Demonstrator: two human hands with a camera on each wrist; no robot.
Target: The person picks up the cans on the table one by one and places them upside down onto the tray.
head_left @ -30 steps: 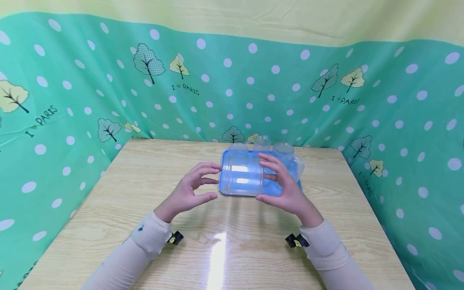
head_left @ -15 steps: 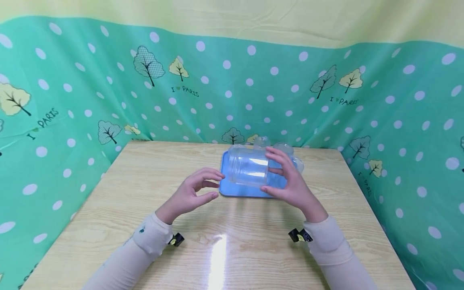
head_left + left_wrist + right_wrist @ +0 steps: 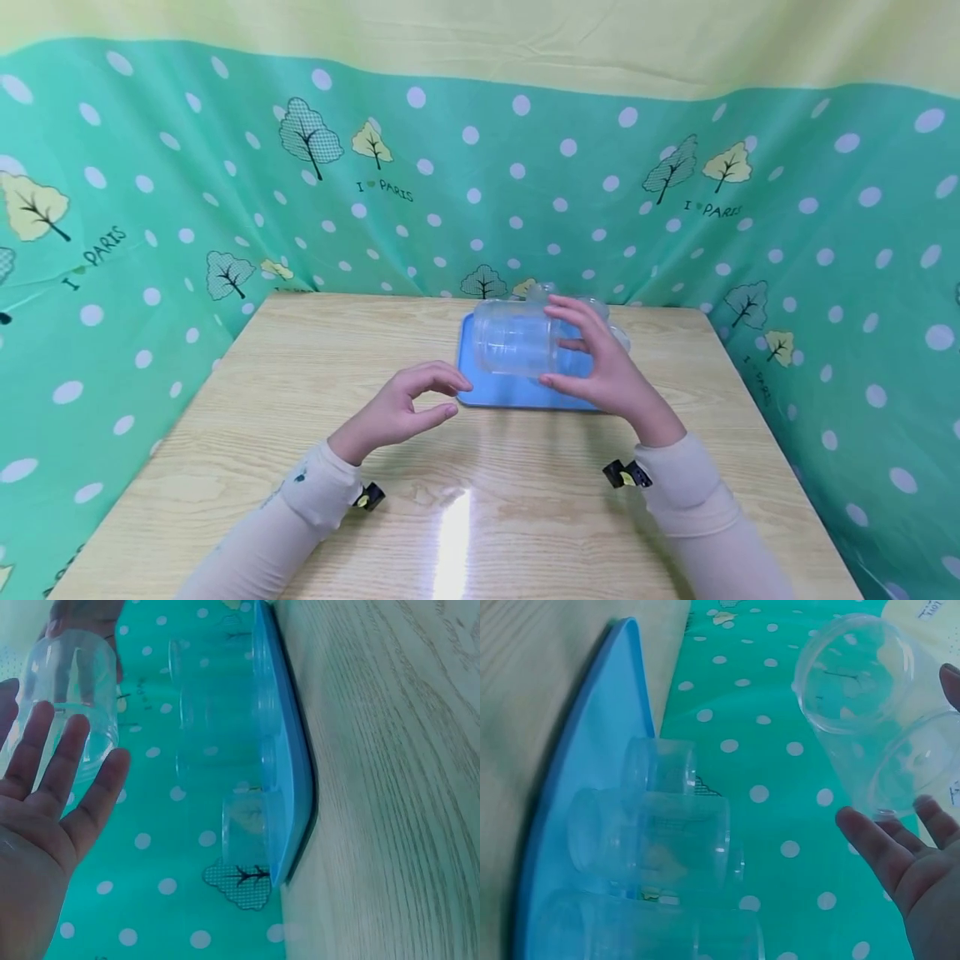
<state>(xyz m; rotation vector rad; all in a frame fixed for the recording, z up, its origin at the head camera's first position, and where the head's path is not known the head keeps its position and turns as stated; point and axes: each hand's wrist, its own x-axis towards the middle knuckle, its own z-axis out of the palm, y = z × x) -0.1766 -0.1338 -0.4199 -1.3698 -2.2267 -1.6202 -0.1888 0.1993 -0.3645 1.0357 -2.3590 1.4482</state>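
Observation:
A clear, wide plastic jar point(image 3: 513, 337) lies sideways in the air over the blue tray point(image 3: 517, 397). My right hand point(image 3: 611, 375) grips it by its right end, thumb below and fingers above. In the right wrist view the jar point(image 3: 855, 682) hangs well above the tray, its mouth facing away from the palm. My left hand point(image 3: 405, 410) holds nothing; its fingers are bent loosely, tips by the tray's left front corner. The left wrist view has its fingers spread in front of the jar point(image 3: 79, 664).
Several smaller clear containers point(image 3: 679, 840) stand upright on the tray, partly hidden behind the jar and right hand in the head view. The wooden table point(image 3: 337, 350) ends at a green dotted curtain point(image 3: 420, 208) at the back and sides.
The right hand has carried the jar slightly right and away from me, farther over the tray. My left hand has parted from the jar's left end and dropped a little toward me.

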